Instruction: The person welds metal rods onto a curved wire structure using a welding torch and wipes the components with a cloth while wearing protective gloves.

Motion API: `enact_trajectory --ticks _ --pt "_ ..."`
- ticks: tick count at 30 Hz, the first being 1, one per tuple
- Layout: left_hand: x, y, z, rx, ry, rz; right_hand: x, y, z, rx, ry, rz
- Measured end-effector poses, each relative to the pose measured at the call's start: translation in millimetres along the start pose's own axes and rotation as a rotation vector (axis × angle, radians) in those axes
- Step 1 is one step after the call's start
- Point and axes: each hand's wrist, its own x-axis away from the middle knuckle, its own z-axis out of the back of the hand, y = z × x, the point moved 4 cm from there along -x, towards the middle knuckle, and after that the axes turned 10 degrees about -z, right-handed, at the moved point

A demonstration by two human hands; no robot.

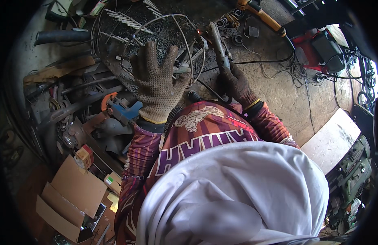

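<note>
My left hand (157,81), in a grey dotted work glove with a yellow cuff edge, is raised with its fingers stretched out and apart. It is over the near left side of a round frame of bent metal rods (181,26), and its thumb is close to a rod; whether they touch I cannot tell. In a dark brown glove, my right hand (236,83) is closed round the handle of a welding electrode holder (217,45). A small orange-red glow (199,32) shows beside the holder's far end, near the frame's rod. A black cable passes below my right hand.
A yellow angle grinder (262,18) lies at the far right. Cables run over the floor to a red and black machine (325,51). Ribbed rods (130,21) lie beyond the frame. On the left are a blue and orange tool (125,108), metal scraps and a cardboard box (76,185).
</note>
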Motion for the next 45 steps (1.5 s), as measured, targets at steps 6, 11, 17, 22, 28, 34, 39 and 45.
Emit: enact_trajectory --ticks 6,11,17,22,28,34,39,45 --pt "-1 0 1 0.026 -0.016 0.013 5 -9 -7 0.288 0.159 0.274" --pt "0 0 0 0.033 -0.001 0.014 0 0 -2 0.083 0.057 0.127" --pt "2 -2 -5 0.133 0.01 0.045 4 -7 -6 0.229 0.148 0.235" --pt "-1 1 2 0.023 0.002 0.012 0 -4 0 -0.093 0.027 0.087" --pt "0 0 1 0.057 0.005 0.022 3 -7 4 0.019 0.144 0.12" --pt "3 -1 -1 0.002 0.007 -0.002 3 -7 2 0.134 0.129 0.145" --pt "2 0 1 0.013 -0.006 0.01 6 -12 -7 0.144 0.122 0.193" --pt "1 1 2 0.039 0.007 0.014 8 -14 -10 0.186 0.128 0.187"
